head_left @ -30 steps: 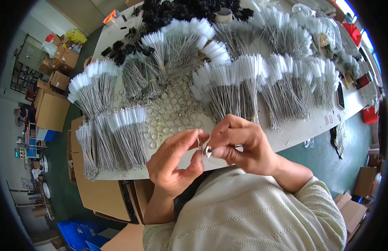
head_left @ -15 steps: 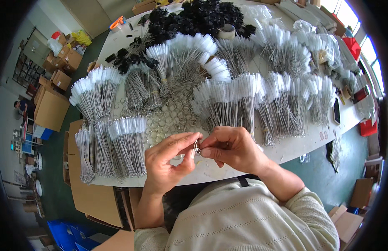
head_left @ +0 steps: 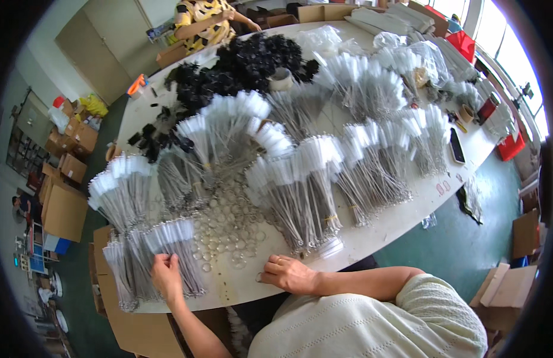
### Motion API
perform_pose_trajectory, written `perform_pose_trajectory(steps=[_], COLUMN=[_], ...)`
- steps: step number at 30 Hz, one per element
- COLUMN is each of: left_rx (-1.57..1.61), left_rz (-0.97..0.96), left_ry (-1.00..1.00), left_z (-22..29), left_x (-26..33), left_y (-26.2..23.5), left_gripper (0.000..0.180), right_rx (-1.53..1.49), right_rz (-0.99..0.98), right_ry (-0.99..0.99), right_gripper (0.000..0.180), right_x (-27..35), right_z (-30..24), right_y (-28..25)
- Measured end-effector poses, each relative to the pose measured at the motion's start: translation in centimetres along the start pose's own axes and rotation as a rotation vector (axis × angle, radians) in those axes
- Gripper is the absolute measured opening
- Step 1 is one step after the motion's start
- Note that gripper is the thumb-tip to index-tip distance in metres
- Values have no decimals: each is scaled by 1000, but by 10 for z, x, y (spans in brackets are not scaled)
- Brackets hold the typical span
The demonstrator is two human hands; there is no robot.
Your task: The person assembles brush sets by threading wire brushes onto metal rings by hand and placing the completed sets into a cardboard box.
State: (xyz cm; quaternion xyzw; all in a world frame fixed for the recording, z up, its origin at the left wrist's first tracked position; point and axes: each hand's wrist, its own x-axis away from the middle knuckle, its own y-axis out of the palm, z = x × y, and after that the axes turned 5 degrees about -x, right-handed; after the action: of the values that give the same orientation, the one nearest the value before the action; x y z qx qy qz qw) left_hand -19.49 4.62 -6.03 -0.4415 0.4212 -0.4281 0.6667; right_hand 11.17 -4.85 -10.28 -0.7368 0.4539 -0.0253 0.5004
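On the near left of the table, my left hand [head_left: 167,278] reaches onto a bundle of wire-stemmed brushes with white bristles [head_left: 176,232]. Its thumb and fingers close around a brush stem just below the bristles; the fingertips are partly hidden among the stems. My right hand [head_left: 290,275] rests at the table's near edge with its fingers curled. A small metal ring [head_left: 259,277] shows at its fingertips. Between the hands and the far bundles lies a spread of loose metal rings [head_left: 231,230].
More white brush bundles [head_left: 300,173] cover the middle and right of the white table [head_left: 384,238]. Black brush heads [head_left: 240,65] are heaped at the back beside a tape roll [head_left: 281,79]. A phone [head_left: 456,146] lies at the right. Another person [head_left: 205,24] is beyond the far edge.
My hands have parted: the left moved down-left to the front brush bundle, and the right dropped to the table edge. The view has shifted, bringing another person in at the back.
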Motion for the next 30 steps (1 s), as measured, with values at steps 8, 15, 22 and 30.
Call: perform_pose_trajectory(steps=[8, 15, 22, 30], left_rx=[-28, -41, 775, 103], left_rz=[64, -27, 117, 142], left_ry=[59, -78, -66, -210], left_z=[7, -8, 30, -109], left_x=[3, -5, 10, -37], left_y=[0, 5, -27, -27], left_gripper=[17, 20, 12, 20], right_rx=[235, 317, 284, 191], right_rz=[304, 315, 280, 268], right_ry=[62, 595, 646, 711], right_gripper=[19, 18, 14, 16], right_x=[-19, -44, -48, -56], right_z=[20, 70, 65, 60], right_y=[-90, -110, -122, -124])
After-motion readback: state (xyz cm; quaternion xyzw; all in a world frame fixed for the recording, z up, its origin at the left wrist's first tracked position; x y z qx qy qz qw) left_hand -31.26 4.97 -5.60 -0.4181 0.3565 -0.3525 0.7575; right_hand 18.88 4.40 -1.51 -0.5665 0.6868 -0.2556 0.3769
